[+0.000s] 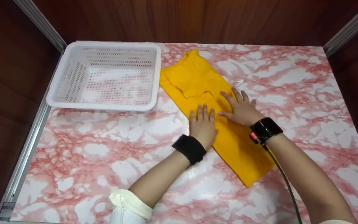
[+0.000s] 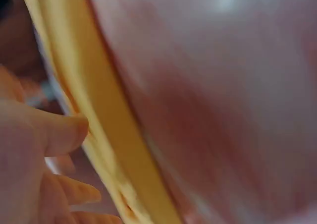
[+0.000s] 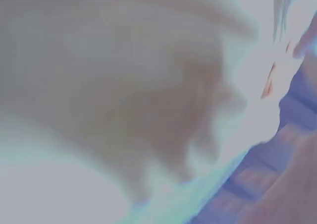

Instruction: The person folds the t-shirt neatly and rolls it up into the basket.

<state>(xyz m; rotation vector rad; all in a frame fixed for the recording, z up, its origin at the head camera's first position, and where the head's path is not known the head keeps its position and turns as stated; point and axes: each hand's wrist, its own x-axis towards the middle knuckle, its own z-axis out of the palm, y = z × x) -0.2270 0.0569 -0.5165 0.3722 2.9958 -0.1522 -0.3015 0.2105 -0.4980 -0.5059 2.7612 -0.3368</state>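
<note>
A yellow garment (image 1: pixel 194 76), folded into a long strip, lies slantwise on the marbled table. Its far end is bunched, with a narrow tip pointing away from me. My left hand (image 1: pixel 202 129) rests at the garment's left edge, fingers straight and pointing away. Across from it, my right hand (image 1: pixel 242 109) is over the right edge with its fingers spread. In the left wrist view the thumb of the left hand (image 2: pixel 29 149) is against the yellow cloth (image 2: pixel 106 90). The right wrist view is washed out and blurred.
A white plastic basket (image 1: pixel 101 107) with slotted walls stands at the back left, its right rim close to the garment. Dark wood panels (image 1: pixel 197 21) enclose the back and sides of the pink-and-white table (image 1: pixel 104 155). A cable (image 1: pixel 286 180) runs from the right wristband.
</note>
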